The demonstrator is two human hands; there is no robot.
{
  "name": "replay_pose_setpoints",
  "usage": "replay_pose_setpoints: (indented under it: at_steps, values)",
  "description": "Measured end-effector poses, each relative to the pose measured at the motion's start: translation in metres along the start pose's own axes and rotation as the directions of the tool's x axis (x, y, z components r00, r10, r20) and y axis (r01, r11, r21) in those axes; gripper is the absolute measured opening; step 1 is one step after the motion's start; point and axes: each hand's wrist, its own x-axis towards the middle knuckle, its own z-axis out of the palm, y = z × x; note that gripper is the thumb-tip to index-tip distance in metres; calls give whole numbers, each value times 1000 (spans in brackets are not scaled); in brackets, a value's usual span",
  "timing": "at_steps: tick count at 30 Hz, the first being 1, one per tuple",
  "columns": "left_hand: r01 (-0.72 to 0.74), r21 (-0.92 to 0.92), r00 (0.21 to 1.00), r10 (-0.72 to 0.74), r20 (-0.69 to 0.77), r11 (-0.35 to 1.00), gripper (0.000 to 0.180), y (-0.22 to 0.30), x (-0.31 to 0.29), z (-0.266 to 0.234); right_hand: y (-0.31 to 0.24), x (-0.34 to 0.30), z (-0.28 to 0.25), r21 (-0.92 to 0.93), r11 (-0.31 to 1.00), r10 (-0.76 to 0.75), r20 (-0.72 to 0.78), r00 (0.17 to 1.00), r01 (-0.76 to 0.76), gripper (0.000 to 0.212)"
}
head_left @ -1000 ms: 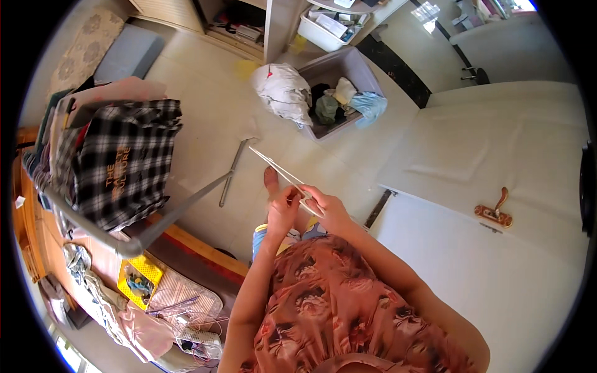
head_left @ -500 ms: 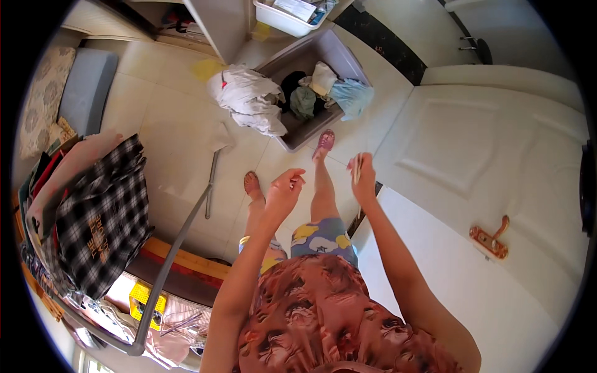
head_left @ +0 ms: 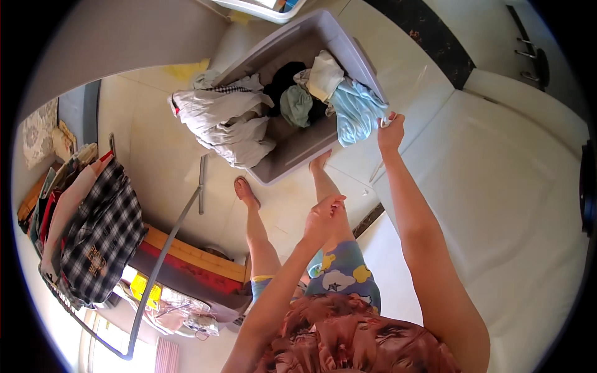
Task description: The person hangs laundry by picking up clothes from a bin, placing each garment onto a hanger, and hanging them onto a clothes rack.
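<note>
My right hand (head_left: 392, 130) is closed at the right edge of the storage bin, with a small thin white piece (head_left: 388, 122) between thumb and fingers; its kind is unclear. The hand is right beside a light blue garment (head_left: 356, 112) draped over the bin's rim. My left hand (head_left: 326, 219) hovers above my right thigh, fingers curled in and nothing showing in it. The grey plastic bin (head_left: 273, 166) stands on the floor before me. Inside lie a grey-green bundled cloth (head_left: 296, 105), a black cloth (head_left: 283, 81) and a cream cloth (head_left: 325, 74).
Whitish garments (head_left: 227, 124) hang over the bin's left side. To the left, a grey metal rack (head_left: 163, 255) holds several clothes, among them a black-and-white checked one (head_left: 102, 233). A white door (head_left: 497, 205) stands at my right. A white tub (head_left: 273, 13) shows at the top edge.
My right hand has reached forward and right to the light blue garment. My left hand has shifted right and slightly down in view. The bin appears nearer and larger.
</note>
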Motion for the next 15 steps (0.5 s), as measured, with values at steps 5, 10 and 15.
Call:
replay_pose_setpoints:
  at_steps: [5, 10, 15]
  values:
    - [12, 6, 998, -12, -58, 1000, 22, 8, 31, 11, 32, 17, 27, -120, 993, -17, 30, 999, 20, 35]
    - [-2, -41, 994, -3, -106, 999, 20, 24, 43, 14, 46, 29, 15, -33, 998, 60, 121, 991, -56, 35]
    - [88, -218, 978, -126, -167, 972, 23, 11, 32, -6, -48, -82, -71, 264, 962, -151, 287, 946, 73, 25]
